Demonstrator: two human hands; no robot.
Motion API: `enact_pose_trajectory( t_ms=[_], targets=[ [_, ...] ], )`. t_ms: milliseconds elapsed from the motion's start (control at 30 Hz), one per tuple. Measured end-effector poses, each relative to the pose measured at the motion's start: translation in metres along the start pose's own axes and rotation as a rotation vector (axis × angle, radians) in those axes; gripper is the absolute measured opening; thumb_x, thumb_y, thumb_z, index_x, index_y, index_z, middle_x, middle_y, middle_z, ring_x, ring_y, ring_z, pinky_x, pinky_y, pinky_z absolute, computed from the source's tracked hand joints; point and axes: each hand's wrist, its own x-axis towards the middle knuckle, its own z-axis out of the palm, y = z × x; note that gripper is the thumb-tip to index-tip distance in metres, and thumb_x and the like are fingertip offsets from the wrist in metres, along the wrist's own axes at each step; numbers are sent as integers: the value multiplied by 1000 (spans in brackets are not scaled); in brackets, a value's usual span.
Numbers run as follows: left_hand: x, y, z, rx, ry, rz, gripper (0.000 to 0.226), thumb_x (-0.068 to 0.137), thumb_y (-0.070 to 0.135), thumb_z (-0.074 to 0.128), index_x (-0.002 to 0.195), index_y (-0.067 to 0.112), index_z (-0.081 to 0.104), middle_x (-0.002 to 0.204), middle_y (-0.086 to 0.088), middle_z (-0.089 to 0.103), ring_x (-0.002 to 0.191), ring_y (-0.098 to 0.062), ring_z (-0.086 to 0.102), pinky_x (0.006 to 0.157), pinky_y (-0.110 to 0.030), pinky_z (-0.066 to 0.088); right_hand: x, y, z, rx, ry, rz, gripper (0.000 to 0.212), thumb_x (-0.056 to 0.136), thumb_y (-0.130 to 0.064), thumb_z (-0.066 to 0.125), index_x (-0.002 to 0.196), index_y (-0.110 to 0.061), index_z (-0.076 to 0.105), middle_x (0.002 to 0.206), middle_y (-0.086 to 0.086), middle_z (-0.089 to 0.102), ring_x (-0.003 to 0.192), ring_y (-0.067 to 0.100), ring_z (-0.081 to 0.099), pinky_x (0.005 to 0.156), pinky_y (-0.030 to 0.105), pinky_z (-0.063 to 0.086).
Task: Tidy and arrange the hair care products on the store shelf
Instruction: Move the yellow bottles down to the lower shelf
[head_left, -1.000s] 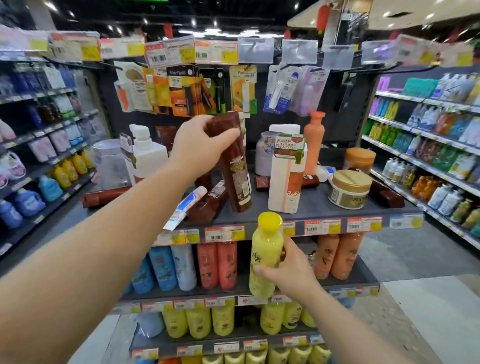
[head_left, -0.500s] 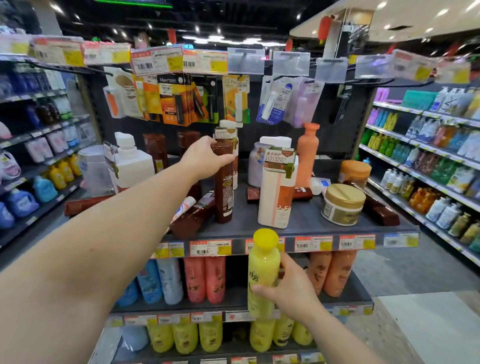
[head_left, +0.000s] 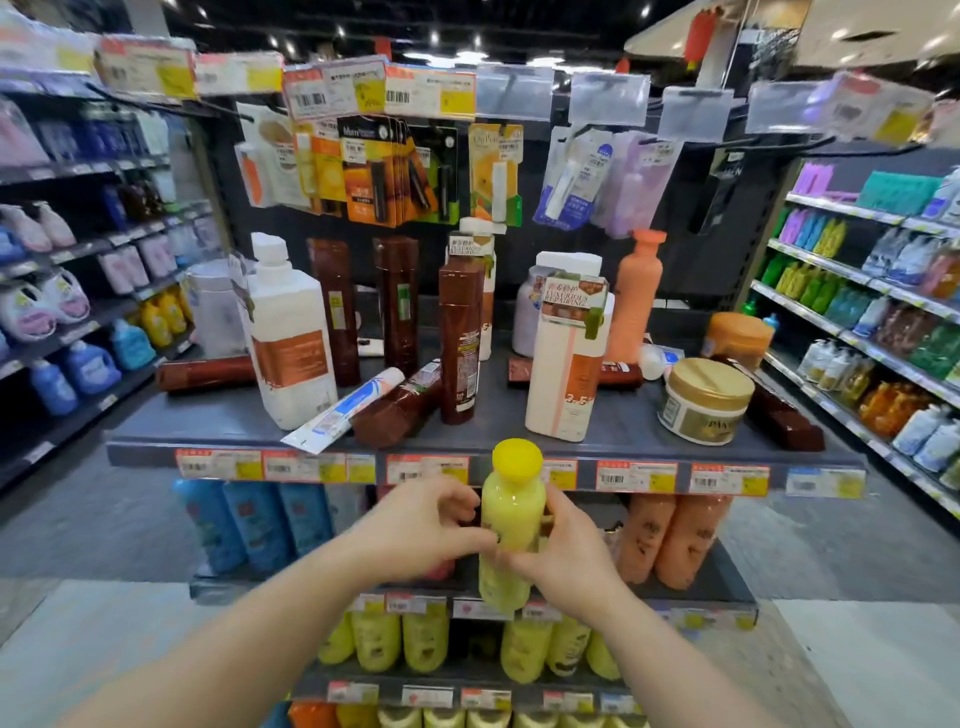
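On shelf (head_left: 613, 447): "LUXURIOUS REPAIRING" bottle (head_left: 566, 364) (white)

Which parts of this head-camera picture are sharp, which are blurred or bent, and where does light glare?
Head view: the top shelf and its brown bottle are fairly sharp; the price tags along the upper edge smear; the side aisles bow outward with wide-angle distortion; ceiling lights glare as bright spots; both hands around the yellow bottle are slightly soft.

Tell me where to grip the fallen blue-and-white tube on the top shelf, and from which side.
Grip the tube at mid-body, coming from the front. It lies tilted against a fallen brown bottle, its flat crimped end overhanging the shelf edge; the middle looks exposed from the front.
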Motion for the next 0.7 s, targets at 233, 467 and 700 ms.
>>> enact_pose_trajectory(
  t_ms=[233, 467, 700],
  targets=[
    [25, -66, 50, -326, -132, -53, 67, 72, 22, 85, 130, 27, 53, 120, 7, 67, 105, -5, 66, 93, -30, 55, 6, 31, 32, 5, -60, -2, 74, 63, -30, 86, 124, -38, 45, 105, -26, 56, 100, -4, 55, 77, 10, 44],
    [38, -119, 88, -350, 1, -43, 63, 69, 18, 87, 123, 21, 56, 114, 2, 70, 108, -10, 65, 93, -29, 54, 10, 70, 69, -52, -106, -13, 74, 72, -21, 79, 136, -28, 42, 126, -11, 53, 115, 8, 52, 88, 10, 39],
    [62, -134, 112, -297, 224, 0, 68, 65, 11, 89, 114, 38, 50, 116, 5, 64, 109, -9, 61, 88, -16, 48, 6, 100, 61, -132, -36, 133, 74, 84, -22, 71, 147, -26, 33, 144, -10, 44, 131, 9, 43, 101, 19, 37]
  ],
)
